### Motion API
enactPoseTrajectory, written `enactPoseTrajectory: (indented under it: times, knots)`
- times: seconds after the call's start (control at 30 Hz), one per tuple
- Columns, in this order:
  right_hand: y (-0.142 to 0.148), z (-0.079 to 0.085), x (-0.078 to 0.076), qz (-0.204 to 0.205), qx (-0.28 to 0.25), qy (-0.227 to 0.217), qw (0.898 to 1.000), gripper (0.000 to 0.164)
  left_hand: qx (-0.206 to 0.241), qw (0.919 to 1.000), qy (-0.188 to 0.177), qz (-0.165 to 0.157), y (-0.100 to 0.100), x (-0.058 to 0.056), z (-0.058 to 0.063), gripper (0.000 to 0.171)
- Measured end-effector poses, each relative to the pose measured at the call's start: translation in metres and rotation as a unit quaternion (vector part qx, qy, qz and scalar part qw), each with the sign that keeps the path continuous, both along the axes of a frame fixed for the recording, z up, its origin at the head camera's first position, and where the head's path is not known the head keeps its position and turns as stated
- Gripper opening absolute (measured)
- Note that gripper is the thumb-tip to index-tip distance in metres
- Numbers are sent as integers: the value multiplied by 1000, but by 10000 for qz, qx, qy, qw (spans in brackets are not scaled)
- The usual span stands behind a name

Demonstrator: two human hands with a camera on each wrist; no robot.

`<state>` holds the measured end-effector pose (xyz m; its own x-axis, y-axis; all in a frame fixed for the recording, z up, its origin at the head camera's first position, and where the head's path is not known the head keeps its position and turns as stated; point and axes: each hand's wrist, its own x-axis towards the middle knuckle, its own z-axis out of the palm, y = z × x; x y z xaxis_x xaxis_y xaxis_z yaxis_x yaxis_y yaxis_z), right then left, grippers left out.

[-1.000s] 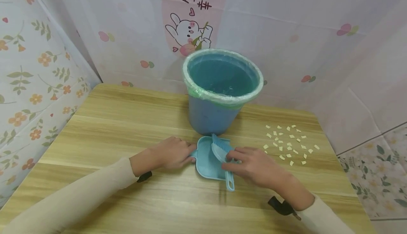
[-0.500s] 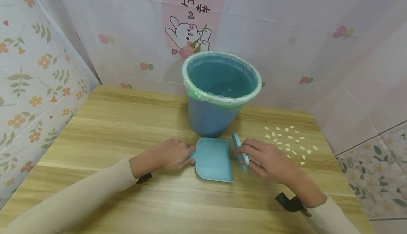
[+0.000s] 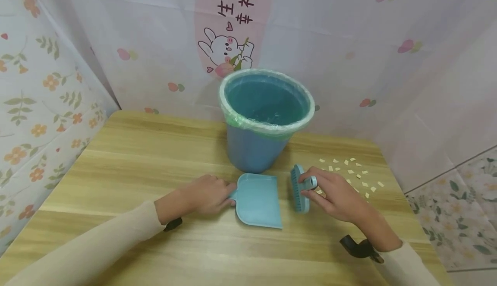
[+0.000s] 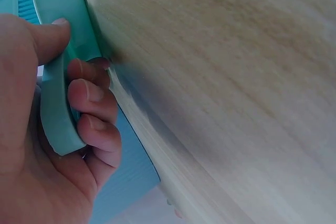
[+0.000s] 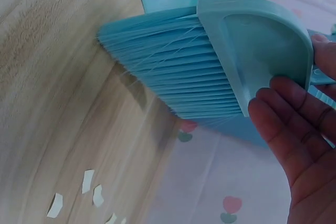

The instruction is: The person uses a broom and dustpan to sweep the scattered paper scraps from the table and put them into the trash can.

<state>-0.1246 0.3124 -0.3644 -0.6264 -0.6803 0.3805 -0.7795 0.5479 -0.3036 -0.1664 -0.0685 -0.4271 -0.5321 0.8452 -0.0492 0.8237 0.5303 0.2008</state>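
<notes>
My left hand [image 3: 207, 194] grips the handle [image 4: 55, 93] of a light blue dustpan [image 3: 258, 202], fingers curled round it. The pan lies on the table with its wide edge facing right. To its right, my right hand [image 3: 338, 195] holds a matching hand brush [image 3: 298, 189] by its head between thumb and fingers. In the right wrist view the bristles [image 5: 168, 66] point away from the palm, a little off the dustpan. Beyond the right hand lie several small pale paper scraps [image 3: 364, 184], some of them hidden behind that hand.
A blue bin [image 3: 248, 148] with a clear liner folded over its rim stands behind the dustpan. The wooden table [image 3: 155, 156] meets a patterned cloth backdrop [image 3: 155, 53] at the back. Floral sheets hang at the left and right sides.
The brush has moved from above the dustpan to its right and has turned, its handle swinging up from pointing at the person. My left hand and the dustpan stay in place.
</notes>
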Motion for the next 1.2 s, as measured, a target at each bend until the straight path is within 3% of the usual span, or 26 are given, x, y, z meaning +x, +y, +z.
enactPoseTrajectory:
  times: [0.3, 0.7, 1.2]
  knots:
    - [13, -4, -5, -315, -443, -884, 9946, 26, 108, 9999, 16, -25, 0, 0, 0, 24]
    - [20, -7, -6, -277, -635, -1274, 9894, 24, 157, 9998, -7, -135, -2, -3, -1, 27]
    - [16, -2, -7, -749, -345, -1812, 9800, 16, 540, 9980, -152, -276, -5, -10, -4, 34]
